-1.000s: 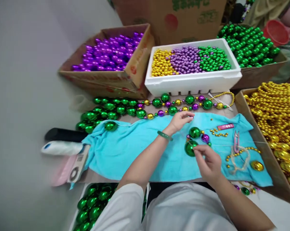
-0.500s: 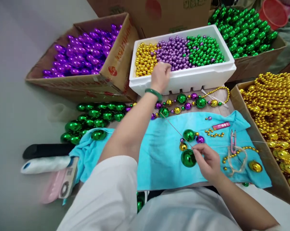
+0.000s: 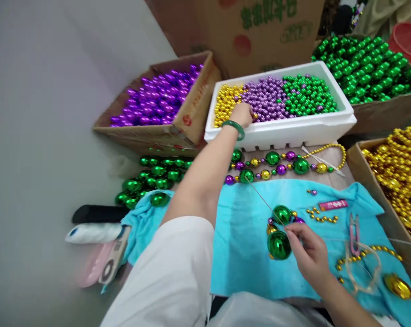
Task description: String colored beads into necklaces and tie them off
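My left hand (image 3: 242, 116), with a green bangle on its wrist, reaches into the white foam box (image 3: 294, 131) and its fingers dip among the small gold beads (image 3: 225, 102) beside the purple ones; the fingertips are hidden. My right hand (image 3: 306, 252) pinches a thin needle (image 3: 263, 200) that slants up to the left over the turquoise towel (image 3: 239, 236). Just left of that hand lies a partly strung cluster: two large green balls (image 3: 278, 244), with small gold and purple beads between them.
A box of purple balls (image 3: 157, 97) stands at the back left, green balls (image 3: 369, 68) at the back right, gold beads (image 3: 399, 168) at the right. A finished bead string (image 3: 277, 163) lies before the foam box. Small scissors (image 3: 354, 229), loose gold beads and a pink tag lie on the towel.
My left hand went from the towel up into the foam box and now rests among the gold beads. My right hand kept its pinch by the green balls.
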